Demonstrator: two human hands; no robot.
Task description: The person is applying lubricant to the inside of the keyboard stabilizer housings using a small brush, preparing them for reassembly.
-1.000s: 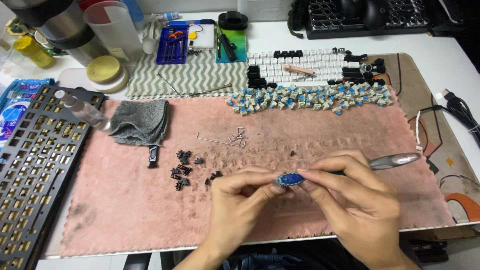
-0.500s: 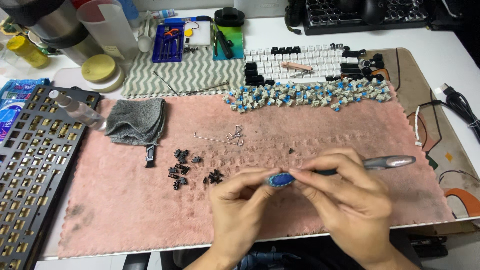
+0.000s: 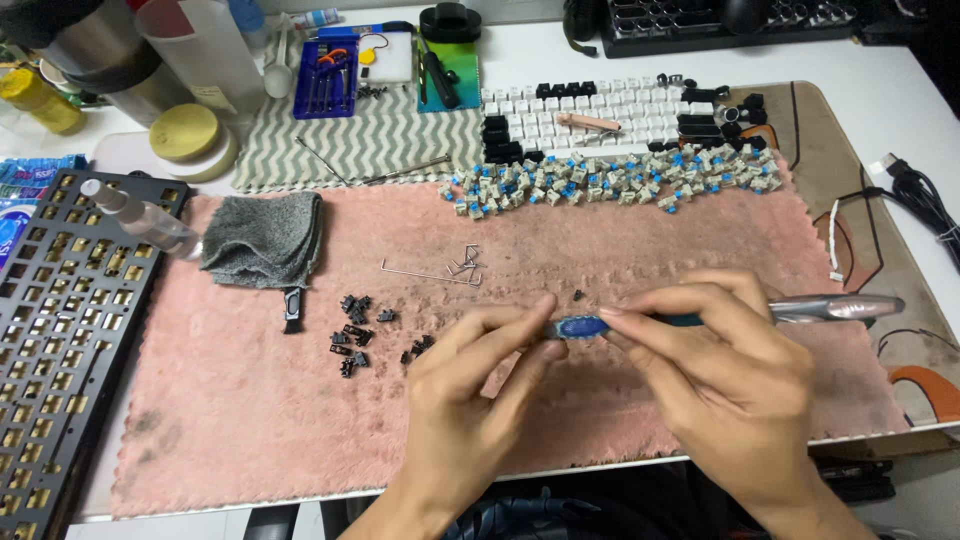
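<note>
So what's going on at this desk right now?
A person is working over a pink mat. The left hand and right hand meet on a small blue part, and the right hand also holds a pen-like tool. A row of blue keyboard switches lies along the mat's far edge. Small black parts sit to the left, near a grey cloth, and a bare keyboard plate lies at the left edge.
</note>
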